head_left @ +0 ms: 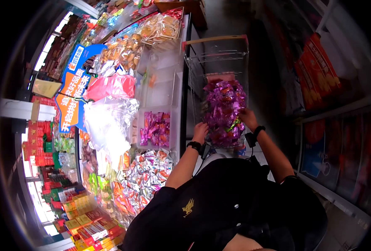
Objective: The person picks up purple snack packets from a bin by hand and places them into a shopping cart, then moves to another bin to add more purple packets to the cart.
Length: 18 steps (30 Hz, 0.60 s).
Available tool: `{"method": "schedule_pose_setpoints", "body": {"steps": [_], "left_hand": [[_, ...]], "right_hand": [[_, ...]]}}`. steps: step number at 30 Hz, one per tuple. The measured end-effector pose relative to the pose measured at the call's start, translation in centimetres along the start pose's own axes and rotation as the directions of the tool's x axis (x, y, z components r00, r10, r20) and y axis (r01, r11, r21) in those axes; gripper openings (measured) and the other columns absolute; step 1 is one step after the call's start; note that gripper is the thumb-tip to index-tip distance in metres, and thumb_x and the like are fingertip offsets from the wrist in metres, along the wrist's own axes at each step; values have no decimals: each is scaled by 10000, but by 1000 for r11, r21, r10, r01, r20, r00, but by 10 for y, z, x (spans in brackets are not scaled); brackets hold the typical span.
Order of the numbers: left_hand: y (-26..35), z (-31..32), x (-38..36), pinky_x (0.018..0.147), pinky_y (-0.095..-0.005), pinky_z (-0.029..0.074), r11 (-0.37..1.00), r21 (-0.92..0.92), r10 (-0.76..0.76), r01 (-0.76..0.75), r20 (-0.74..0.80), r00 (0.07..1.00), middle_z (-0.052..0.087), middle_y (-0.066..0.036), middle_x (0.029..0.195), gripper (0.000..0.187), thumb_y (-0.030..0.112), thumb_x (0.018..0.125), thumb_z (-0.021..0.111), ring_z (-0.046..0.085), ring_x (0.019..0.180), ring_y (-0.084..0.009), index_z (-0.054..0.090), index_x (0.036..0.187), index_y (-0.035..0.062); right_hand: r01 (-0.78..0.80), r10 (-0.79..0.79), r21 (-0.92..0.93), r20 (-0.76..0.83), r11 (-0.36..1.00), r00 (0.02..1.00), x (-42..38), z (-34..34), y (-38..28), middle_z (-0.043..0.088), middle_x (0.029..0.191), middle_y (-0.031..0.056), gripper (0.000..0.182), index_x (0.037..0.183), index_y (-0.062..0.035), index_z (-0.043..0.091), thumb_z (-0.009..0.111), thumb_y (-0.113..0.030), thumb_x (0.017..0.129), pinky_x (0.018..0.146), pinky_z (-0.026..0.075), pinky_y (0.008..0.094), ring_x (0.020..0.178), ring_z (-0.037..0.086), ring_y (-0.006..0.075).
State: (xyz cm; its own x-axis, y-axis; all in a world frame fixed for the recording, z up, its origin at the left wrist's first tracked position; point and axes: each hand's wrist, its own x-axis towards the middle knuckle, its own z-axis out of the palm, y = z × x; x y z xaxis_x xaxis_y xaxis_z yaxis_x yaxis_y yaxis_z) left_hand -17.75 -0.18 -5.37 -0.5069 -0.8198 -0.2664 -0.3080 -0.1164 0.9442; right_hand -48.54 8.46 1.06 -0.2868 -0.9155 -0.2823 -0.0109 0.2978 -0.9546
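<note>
A heap of shiny purple-wrapped snack packets (225, 104) lies in a wire shopping cart (216, 54) in front of me. My left hand (200, 133) is at the cart's left side, fingers curled beside the heap; what they pinch is too small to make out. At the heap's right edge, my right hand (249, 119) has its fingers bent in against the packets, near a green patch on the wrappers. Whether it grips a packet or a bag edge is hidden. Dark bands circle both wrists.
Left of the cart runs a display counter with a clear bin (158, 146) of similar purple packets. Silver-and-orange packets (147, 173), bagged bread (122, 52) and a blue-orange sign (74, 90) are beyond. A glass-fronted case (331, 154) stands on the right.
</note>
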Motion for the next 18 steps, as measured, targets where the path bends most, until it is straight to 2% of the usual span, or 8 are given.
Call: {"method": "schedule_pose_setpoints", "body": {"steps": [1, 5, 7, 9, 11, 12, 16, 18], "left_hand": [[11, -15, -18, 768, -260, 472, 914, 354, 170, -200, 116, 979, 557, -70, 1007, 378, 88, 844, 571, 574, 932, -157, 473, 1203, 17], [43, -32, -76, 800, -286, 487, 973, 33, -224, 230, -120, 967, 572, -104, 1031, 195, 1, 816, 538, 577, 994, -180, 564, 1009, 7], [13, -52, -90, 812, -294, 483, 926, 330, -141, 181, -143, 980, 573, -108, 1051, 178, 38, 838, 529, 575, 1007, -188, 551, 1014, 16], [-37, -80, -91, 832, -310, 475, 621, 781, 11, -64, 72, 997, 571, -111, 1075, 194, 102, 874, 520, 573, 1017, -202, 524, 1055, 32], [-79, -91, -92, 859, -330, 461, 978, 194, -43, 81, -193, 980, 566, -114, 1089, 249, 146, 883, 524, 572, 1017, -210, 491, 1110, 52], [-79, -95, -96, 871, -339, 454, 994, 12, -100, 107, -274, 957, 563, -115, 1095, 270, 158, 883, 526, 570, 1019, -214, 478, 1128, 57], [-32, -114, -108, 895, -357, 433, 890, -449, -307, 84, -452, 838, 557, -113, 1103, 311, 184, 875, 540, 564, 1022, -215, 459, 1150, 63], [-33, -133, -105, 878, -338, 433, 556, -828, -455, -70, -373, 808, 561, -103, 1091, 298, 196, 873, 548, 562, 1002, -190, 484, 1128, 56]], "right_hand": [[-3, 3, 4, 10, 1000, 1000, -2, 3, -2, 628, 855, 70, 277, 1091, 32, 547, 589, -87, 845, 652, 494, 266, 731, 598, 131], [-90, 85, 34, 120, 995, 989, 0, 23, -6, 621, 836, 68, 263, 1079, 28, 550, 589, -111, 859, 612, 489, 268, 704, 591, 126], [-119, 117, 6, 151, 993, 982, 5, 37, -6, 619, 853, 70, 262, 1077, 26, 551, 591, -121, 863, 596, 484, 266, 714, 590, 124], [-160, 157, 6, 182, 987, 971, 5, 54, -21, 626, 834, 82, 246, 1036, 25, 575, 596, -109, 830, 621, 477, 259, 724, 590, 115], [-90, 98, -43, 231, 995, 968, 18, 78, -14, 628, 842, 78, 252, 1039, 21, 577, 600, -116, 828, 645, 483, 263, 747, 596, 128], [-54, 69, -65, 255, 996, 965, 26, 92, -6, 629, 847, 76, 255, 1041, 19, 578, 601, -120, 828, 657, 486, 265, 759, 599, 134], [38, 16, -142, 365, 989, 931, 45, 153, -13, 633, 908, 73, 273, 1047, 17, 581, 608, -115, 809, 714, 489, 271, 795, 604, 171], [5, 54, -133, 433, 991, 900, 51, 186, -30, 628, 924, 80, 286, 1065, 15, 564, 590, -98, 803, 711, 490, 271, 792, 605, 163]]}}
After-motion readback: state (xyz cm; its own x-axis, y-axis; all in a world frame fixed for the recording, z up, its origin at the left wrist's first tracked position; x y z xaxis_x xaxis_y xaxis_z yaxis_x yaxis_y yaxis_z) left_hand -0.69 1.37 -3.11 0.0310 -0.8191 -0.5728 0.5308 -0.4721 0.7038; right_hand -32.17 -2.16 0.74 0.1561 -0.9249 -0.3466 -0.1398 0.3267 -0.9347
